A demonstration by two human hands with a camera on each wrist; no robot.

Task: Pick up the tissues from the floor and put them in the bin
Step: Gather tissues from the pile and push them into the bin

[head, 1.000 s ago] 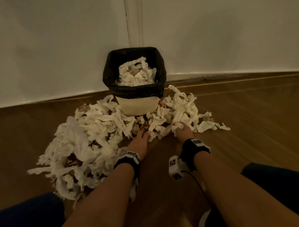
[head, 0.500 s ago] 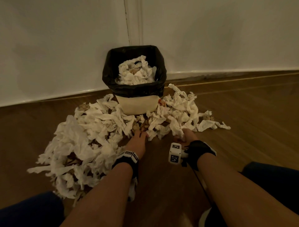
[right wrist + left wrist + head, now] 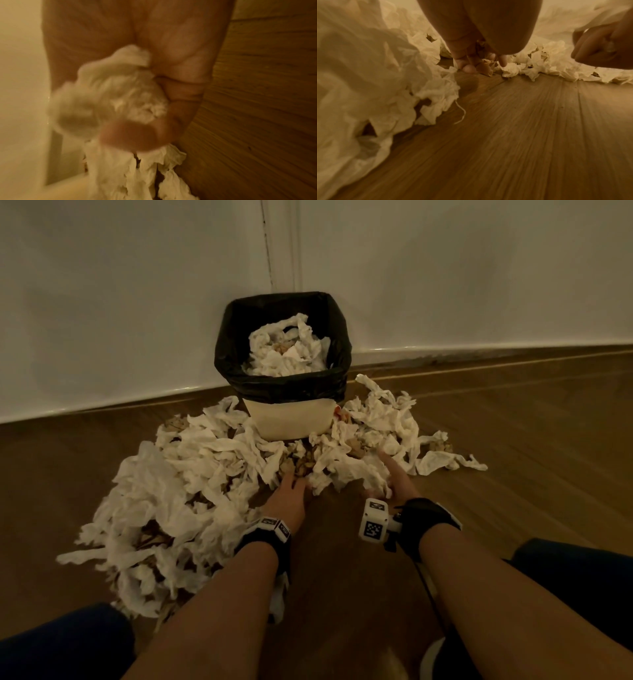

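Observation:
A bin (image 3: 289, 419) with a black liner stands against the wall, with tissues heaped inside it. White and brownish tissues (image 3: 191, 474) lie in a wide pile on the floor around its base. My left hand (image 3: 291, 491) reaches into the near edge of the pile. In the left wrist view its fingertips (image 3: 468, 68) and thumb close on a brown crumpled tissue (image 3: 485, 67) at floor level. My right hand (image 3: 394, 484) is at the right part of the pile and grips a bunch of white tissues (image 3: 111, 101) in curled fingers; loose ends hang below it.
Bare wooden floor (image 3: 342, 559) lies between my forearms and to the right of the pile. The white wall (image 3: 445, 285) and its skirting run close behind the bin. My knees in dark trousers (image 3: 582, 577) are at the lower corners.
My right hand has turned at the wrist and closed round tissues at the pile's near right edge. The left hand stays at the pile's edge, fingers a little deeper.

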